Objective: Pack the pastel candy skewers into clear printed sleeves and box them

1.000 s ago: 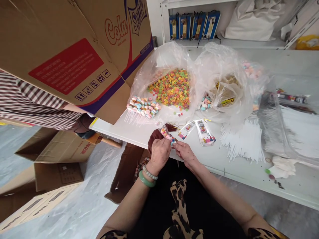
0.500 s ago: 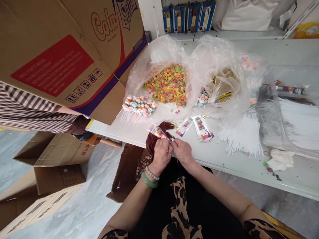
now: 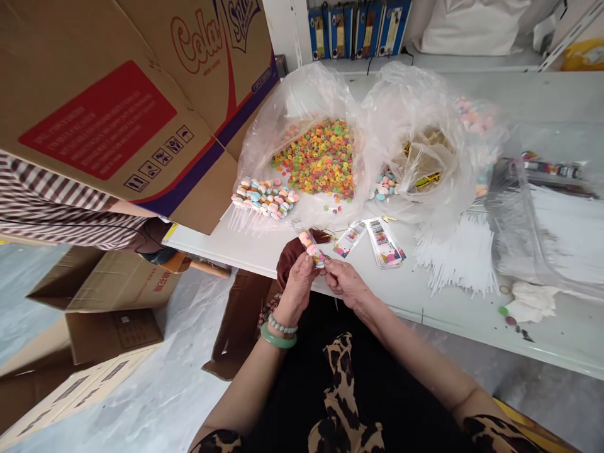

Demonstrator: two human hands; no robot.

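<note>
My left hand [image 3: 301, 275] is closed on a small clear printed candy bag [image 3: 310, 245] with pink, white and orange candies inside. At the bag's lower end, the fingers of my right hand [image 3: 343, 279] pinch it; a thin stick shows below them. Beneath and behind the bag, a dark red cloth [image 3: 289, 259] lies over the table edge. Just right of my hands lie flat printed bags [image 3: 384, 244] and a single one [image 3: 350, 239]. Thin gold ties [image 3: 325, 236] rest by the cloth.
Clear plastic sacks hold ring candies [image 3: 325, 163] and gold ties [image 3: 428, 181]. Candy sticks [image 3: 265, 199] lie at the left, white sticks [image 3: 455, 255] at the right. A large carton [image 3: 117, 113] stands at left beside another person's striped sleeve [image 3: 61, 201]. An open box [image 3: 236, 327] sits below the table.
My left hand has turned and its grip has shifted, so more of the bag and its candies shows. The right hand stays at the lower end, fingers slightly moved.
</note>
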